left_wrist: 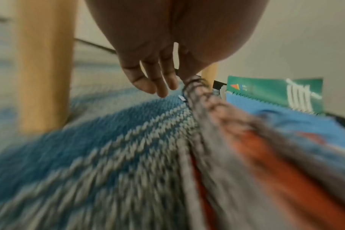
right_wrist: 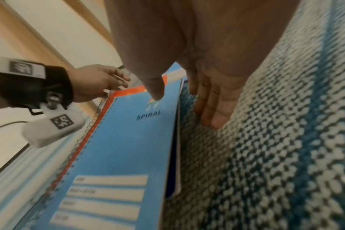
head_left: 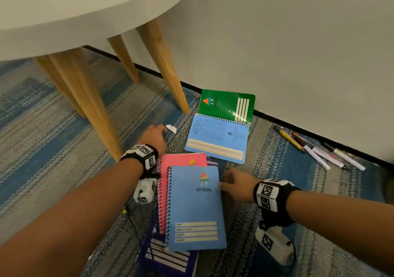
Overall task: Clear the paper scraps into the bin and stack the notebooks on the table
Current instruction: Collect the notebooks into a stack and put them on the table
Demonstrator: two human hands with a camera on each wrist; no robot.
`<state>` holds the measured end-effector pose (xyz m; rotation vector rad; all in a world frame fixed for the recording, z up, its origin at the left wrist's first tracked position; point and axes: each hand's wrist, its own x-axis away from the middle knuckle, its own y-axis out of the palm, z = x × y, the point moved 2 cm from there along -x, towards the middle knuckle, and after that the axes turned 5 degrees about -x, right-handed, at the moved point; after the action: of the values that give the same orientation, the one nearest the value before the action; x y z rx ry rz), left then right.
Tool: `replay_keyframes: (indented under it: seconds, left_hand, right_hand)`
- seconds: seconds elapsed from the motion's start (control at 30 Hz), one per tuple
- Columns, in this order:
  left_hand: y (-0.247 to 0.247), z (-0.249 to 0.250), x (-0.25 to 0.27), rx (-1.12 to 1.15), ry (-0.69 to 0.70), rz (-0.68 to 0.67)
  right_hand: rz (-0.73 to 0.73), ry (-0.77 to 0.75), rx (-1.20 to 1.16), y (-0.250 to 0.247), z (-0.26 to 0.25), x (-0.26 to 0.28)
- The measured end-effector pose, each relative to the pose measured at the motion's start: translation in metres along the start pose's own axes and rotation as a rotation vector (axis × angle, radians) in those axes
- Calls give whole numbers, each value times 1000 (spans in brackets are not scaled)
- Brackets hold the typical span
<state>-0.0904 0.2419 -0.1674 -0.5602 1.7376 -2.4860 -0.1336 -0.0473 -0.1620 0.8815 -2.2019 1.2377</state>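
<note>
A small white paper scrap (head_left: 171,128) lies on the carpet near a table leg. My left hand (head_left: 163,131) reaches toward it with fingers relaxed and holds nothing; in the left wrist view the hand (left_wrist: 158,88) hovers just short of the scrap (left_wrist: 181,97). A blue spiral notebook (head_left: 197,208) lies on a pink notebook (head_left: 181,160) and a dark purple one (head_left: 166,259). My right hand (head_left: 223,183) is at the blue notebook's right edge. The thumb (right_wrist: 156,90) touches the cover (right_wrist: 128,147) and straight fingers (right_wrist: 213,112) rest on the carpet.
A second light blue notebook (head_left: 217,142) lies further back, overlapping a green notebook (head_left: 227,105) that leans on the wall. Several pens (head_left: 315,149) lie along the baseboard at right. The white round table (head_left: 85,10) on wooden legs (head_left: 98,114) overhangs at upper left.
</note>
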Motion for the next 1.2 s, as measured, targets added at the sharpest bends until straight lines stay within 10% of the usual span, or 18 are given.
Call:
replay_keyframes:
  seconds: [0.17,0.37,0.5,0.7,0.9,1.07,1.2]
  left_hand:
    - [12,14,-47,-415,269,-179]
    - [11,18,-49,-560,219,-103]
    - [-15,27,-36,-285,147,26]
    - [-54,123,33,234,519,60]
    - [-53,155,58,431,646,51]
    - [-46,173,73,373,836,11]
    - [-18,192,69,317,839,-58]
  right_hand:
    - [30,-35,2,-37,35,16]
    - [5,-59,-27,-50,57,21]
    - [73,-166,-120,-57,32,15]
    - [28,-227,-772,-78,-19,7]
    - [23,-340,-949,-90,-34,25]
    - [55,-292,-868,-101,-12,51]
    - [327,-187,-346,-166,21,83]
